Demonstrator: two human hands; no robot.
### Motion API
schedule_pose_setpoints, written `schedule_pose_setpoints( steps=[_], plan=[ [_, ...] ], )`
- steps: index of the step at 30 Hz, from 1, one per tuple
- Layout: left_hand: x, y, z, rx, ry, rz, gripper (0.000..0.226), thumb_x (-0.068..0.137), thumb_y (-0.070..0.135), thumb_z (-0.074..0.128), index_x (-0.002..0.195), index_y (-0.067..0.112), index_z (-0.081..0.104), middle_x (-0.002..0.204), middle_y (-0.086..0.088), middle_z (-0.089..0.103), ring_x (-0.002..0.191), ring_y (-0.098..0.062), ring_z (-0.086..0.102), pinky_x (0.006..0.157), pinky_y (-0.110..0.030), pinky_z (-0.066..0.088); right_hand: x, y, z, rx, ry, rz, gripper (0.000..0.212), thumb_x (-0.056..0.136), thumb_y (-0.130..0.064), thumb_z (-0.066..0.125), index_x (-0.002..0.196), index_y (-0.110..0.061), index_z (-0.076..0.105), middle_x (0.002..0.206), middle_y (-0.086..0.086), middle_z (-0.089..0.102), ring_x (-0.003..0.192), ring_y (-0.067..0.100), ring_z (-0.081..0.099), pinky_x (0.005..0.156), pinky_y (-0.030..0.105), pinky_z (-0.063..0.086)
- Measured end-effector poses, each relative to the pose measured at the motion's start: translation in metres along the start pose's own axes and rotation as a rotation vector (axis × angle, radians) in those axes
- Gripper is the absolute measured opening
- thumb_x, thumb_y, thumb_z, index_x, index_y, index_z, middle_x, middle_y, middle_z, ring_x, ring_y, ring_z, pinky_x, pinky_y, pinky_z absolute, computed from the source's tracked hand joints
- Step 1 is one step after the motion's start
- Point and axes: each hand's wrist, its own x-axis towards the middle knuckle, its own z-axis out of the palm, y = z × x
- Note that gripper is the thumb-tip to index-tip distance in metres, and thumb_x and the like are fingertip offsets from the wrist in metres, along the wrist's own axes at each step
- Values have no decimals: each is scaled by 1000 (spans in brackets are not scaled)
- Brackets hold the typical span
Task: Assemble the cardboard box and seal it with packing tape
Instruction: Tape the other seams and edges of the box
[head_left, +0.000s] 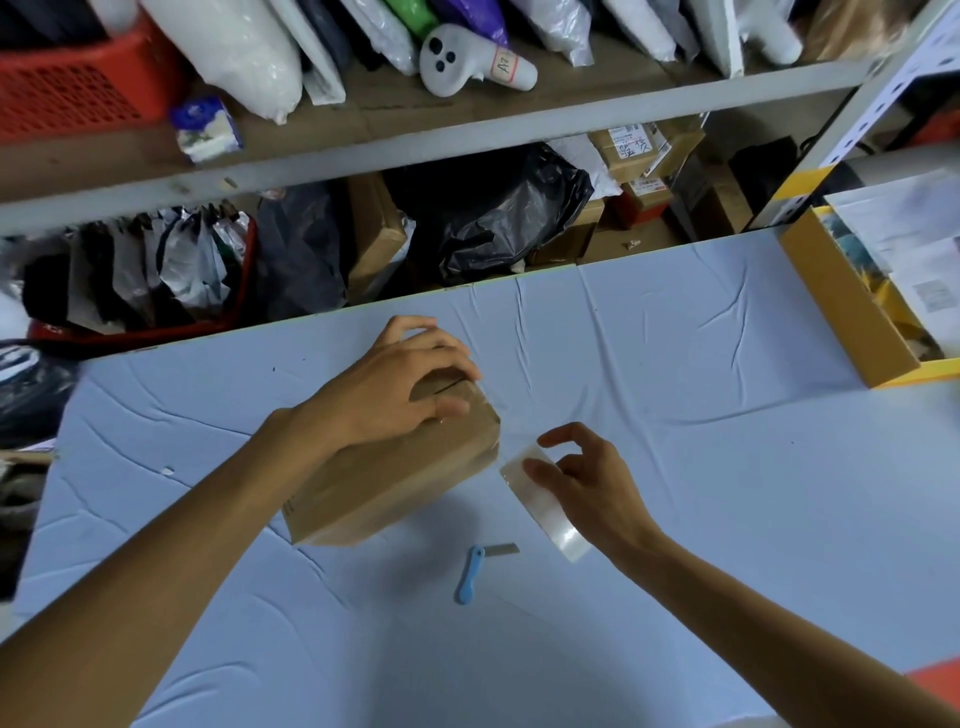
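Cardboard box (384, 488) lies diagonally, near-left to far-right.

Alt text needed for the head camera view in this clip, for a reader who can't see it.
A person's left hand holds a closed cardboard box on a blue-covered table while the right hand pinches clear packing tape beside it. A small blue knife lies nearby, blade out; cluttered shelves stand behind.

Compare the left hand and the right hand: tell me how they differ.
The left hand grips the top of the cardboard box; the right hand holds the clear tape roll. The left hand sits over the box, the right hand beside it. Both are bare, each holding something.
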Motion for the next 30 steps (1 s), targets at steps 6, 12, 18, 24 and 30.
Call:
schedule_pose_setpoints(
  steps=[6, 12, 18, 24, 30],
  plan=[
    [18, 0, -7, -93, -79, -20, 19, 91, 24, 59, 105, 35, 68, 114, 14, 60, 123, -5, 36, 106, -28, 29, 0, 1, 2, 30, -1, 40, 29, 88, -31, 65, 112, -19, 54, 77, -2, 69, 62, 6, 61, 46, 10, 38],
    [27, 5, -6, -102, -205, -66, 10, 86, 37, 64, 95, 39, 69, 106, 16, 48, 119, -3, 26, 102, -30, 27, 2, -6, -1, 33, 10, 26, 28, 87, -30, 66, 110, -18, 55, 79, 2, 72, 66, 11, 63, 52, 18, 42],
    [36, 10, -4, -15, -181, -13, 17, 89, 15, 63, 87, 32, 65, 107, 11, 51, 115, -4, 37, 102, -31, 40, 3, -9, -5, 33, 1, 27, 29, 87, -33, 67, 109, -19, 55, 81, 3, 72, 65, 13, 63, 51, 17, 41],
    [34, 10, -4, -110, -242, 11, 31, 92, 10, 58, 87, 37, 70, 97, 14, 55, 99, -5, 51, 87, -23, 42, 2, -11, -7, 35, -26, 33, 26, 87, -33, 66, 107, -19, 58, 82, 2, 73, 62, 11, 62, 49, 15, 39],
    [34, 6, 0, -120, -294, 29, 33, 94, 12, 54, 89, 41, 69, 100, 20, 59, 104, -2, 48, 94, -27, 39, 0, -10, -11, 41, -23, 61, 25, 85, -31, 69, 105, -19, 60, 81, 3, 74, 64, 13, 63, 53, 20, 40]
  ],
)
